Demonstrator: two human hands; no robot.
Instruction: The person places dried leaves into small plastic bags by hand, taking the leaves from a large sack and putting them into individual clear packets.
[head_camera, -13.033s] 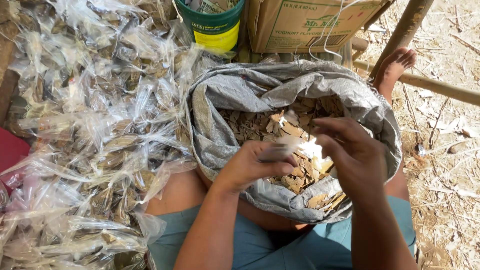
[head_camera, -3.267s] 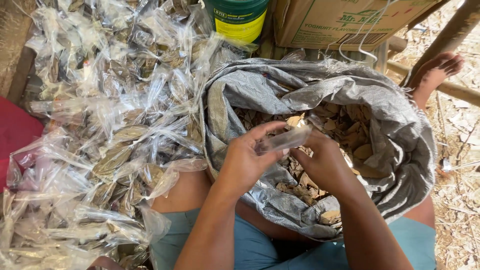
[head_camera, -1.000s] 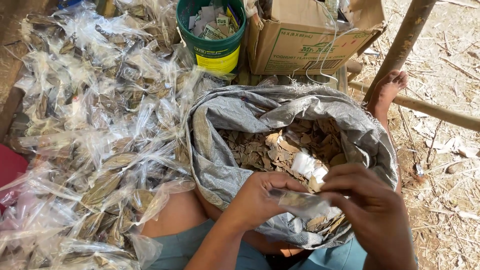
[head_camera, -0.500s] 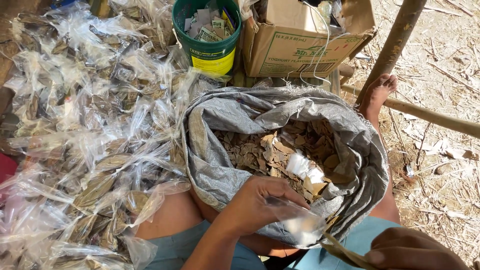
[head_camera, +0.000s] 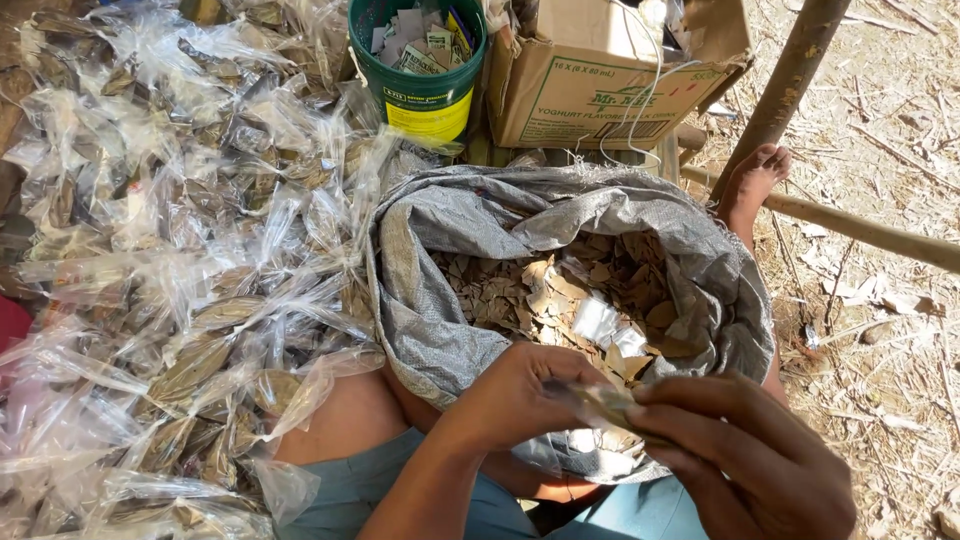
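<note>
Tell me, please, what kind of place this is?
Probably an outdoor packing spot on bare ground. Straw-strewn dirt lies beside a grey sack of dried leaves, and a pile of filled clear bags covers the side.

The right hand (head_camera: 745, 460), half a second ago low at the picture's corner, has come back up to meet the left hand (head_camera: 520, 395); both now pinch the small clear plastic packet of dried leaves (head_camera: 610, 403) at the near rim of the grey woven sack (head_camera: 440, 320); earlier they worked above the sack's middle.
</note>
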